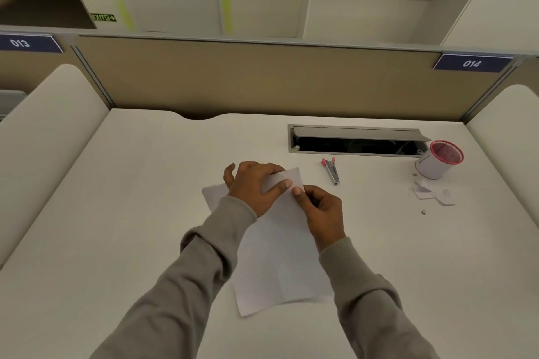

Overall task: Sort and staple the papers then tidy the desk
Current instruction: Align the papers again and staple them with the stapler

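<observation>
The papers (pixel 277 256) lie mid-tabletop with the top corner lifted. The left hand (pixel 256 186) seems to pinch that corner in its fingers, and the right hand (pixel 320 213) nips its edge. If the sheets slip askew, the stapler (pixel 332 170) nearby would bind them crooked

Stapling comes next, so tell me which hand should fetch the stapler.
Right. The stapler lies just beyond the right hand, on its side of the papers. The left hand holds the papers' far corner, farther away, and can steady them.
</observation>
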{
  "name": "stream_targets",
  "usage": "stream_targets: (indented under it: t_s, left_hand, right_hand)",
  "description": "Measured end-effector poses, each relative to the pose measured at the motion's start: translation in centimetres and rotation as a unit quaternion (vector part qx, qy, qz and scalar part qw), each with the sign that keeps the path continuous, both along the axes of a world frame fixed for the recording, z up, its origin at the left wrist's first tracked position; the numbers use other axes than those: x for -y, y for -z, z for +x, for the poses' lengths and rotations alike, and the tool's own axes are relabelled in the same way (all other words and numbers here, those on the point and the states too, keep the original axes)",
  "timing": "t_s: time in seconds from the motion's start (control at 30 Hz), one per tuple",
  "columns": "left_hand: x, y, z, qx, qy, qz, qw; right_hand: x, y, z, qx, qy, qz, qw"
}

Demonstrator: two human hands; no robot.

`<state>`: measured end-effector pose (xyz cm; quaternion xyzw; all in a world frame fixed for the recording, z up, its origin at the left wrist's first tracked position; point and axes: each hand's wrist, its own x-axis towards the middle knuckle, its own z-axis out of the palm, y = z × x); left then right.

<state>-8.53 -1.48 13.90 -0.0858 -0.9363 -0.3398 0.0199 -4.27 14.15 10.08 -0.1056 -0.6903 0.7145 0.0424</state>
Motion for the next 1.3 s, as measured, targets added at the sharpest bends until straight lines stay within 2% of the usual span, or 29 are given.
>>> stream_targets:
  t_s: [0.37,0.57,0.9,1.3]
  left_hand:
    - [-0.4,-6.7,1.6,-0.054,0.019,0.032,0.998]
    - [0.2,-9.1,2.3,-0.048,0.036,0.042,0.997]
    - [0.0,-10.5,3.1,-0.089,0.029,0.069,0.993]
    - [0.0,-10.6,2.9,-0.039,0.046,0.091,0.994]
  right_hand:
    - [0.0,-7.1,0.9,-0.088,0.007,-0.003,0.996]
    - [-0.2,-9.0,1.8,-0.083,-0.011,-0.06,0.995]
    - [-0.6,-10.3,2.2,-0.097,-0.024,-0.069,0.993]
    - [-0.3,-10.1,2.2,-0.137,0.01,-0.008,0.99]
